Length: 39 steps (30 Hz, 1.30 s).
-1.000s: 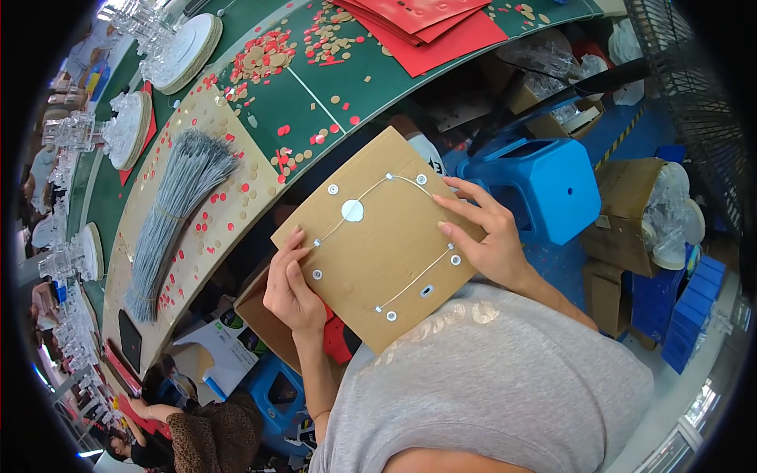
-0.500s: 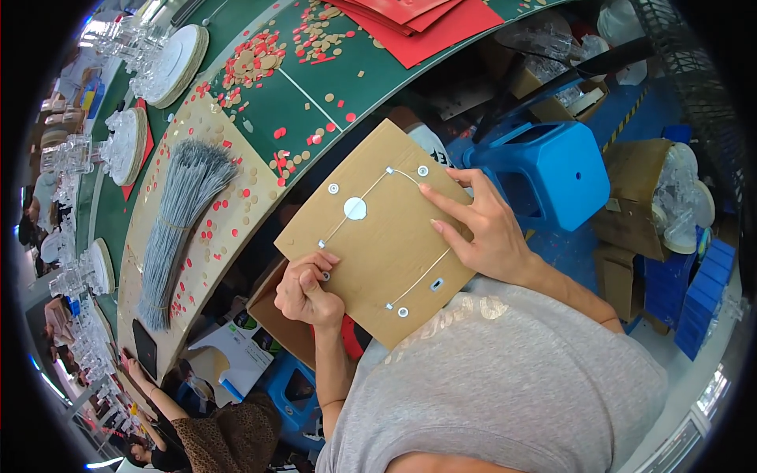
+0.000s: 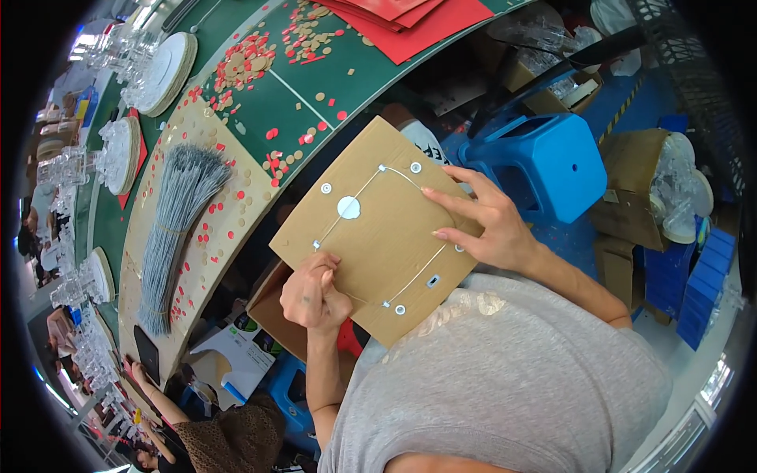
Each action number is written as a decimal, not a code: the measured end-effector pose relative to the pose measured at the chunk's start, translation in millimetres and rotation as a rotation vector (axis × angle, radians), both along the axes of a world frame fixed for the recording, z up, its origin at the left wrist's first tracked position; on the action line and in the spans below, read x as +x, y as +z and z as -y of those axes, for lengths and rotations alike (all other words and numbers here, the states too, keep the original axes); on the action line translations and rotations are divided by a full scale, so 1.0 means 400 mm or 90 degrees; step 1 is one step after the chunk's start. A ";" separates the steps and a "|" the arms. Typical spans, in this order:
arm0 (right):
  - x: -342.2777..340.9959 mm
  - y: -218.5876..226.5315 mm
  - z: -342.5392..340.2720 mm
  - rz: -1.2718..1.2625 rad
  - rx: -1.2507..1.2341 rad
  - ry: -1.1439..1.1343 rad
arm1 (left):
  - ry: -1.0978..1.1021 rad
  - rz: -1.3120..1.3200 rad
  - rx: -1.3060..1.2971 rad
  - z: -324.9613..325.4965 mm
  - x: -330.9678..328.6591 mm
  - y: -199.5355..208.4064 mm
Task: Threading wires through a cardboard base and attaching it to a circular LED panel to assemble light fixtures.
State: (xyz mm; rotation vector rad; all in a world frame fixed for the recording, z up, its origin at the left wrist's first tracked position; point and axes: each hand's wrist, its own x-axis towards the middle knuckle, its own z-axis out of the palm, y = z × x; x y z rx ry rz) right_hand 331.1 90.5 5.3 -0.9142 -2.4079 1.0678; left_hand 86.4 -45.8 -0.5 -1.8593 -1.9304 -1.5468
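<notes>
so from my head camera, the cardboard panel [image 3: 394, 236] is up against my grey shirt [image 3: 512, 355], tilted, just off the edge of the tabletop [image 3: 359, 91]. My right hand [image 3: 432, 213] is spread pretty wide, fingers and thumb resting on the panel near its right edge, not clenched on anything. My left hand [image 3: 327, 268] is curled nearly closed at the left edge, and honestly I can't tell if there's wire pinched in there. Imo the right hand should work like a soft clamp: press the cardboard, not the upper wire [image 3: 402, 177], so it doesn't buckle. I'd go gently with the left, keep any pull low and along the surface, and watch the white clip [image 3: 317, 245] right by my fingertips, since yanking sideways could probably pop it loose or tear the board
</notes>
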 end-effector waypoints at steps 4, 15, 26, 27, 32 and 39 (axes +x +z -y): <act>-0.083 0.063 -0.087 0.020 0.189 0.127 | 0.000 -0.049 0.005 0.000 -0.015 0.010; -0.381 -0.041 -0.141 -0.139 0.268 0.642 | 0.126 -0.306 -0.043 0.157 0.118 0.114; -0.306 0.005 -0.047 0.112 0.347 0.161 | 0.273 -0.068 -0.236 0.079 0.052 0.021; -0.274 0.008 -0.038 0.118 0.346 0.164 | 0.217 -0.043 -0.219 0.082 0.040 0.016; -0.208 0.009 -0.047 -0.037 0.377 0.225 | 0.167 0.022 -0.156 0.081 0.027 0.013; -0.207 -0.010 -0.075 -0.234 0.169 0.293 | 0.120 -0.127 -0.280 0.046 0.072 0.047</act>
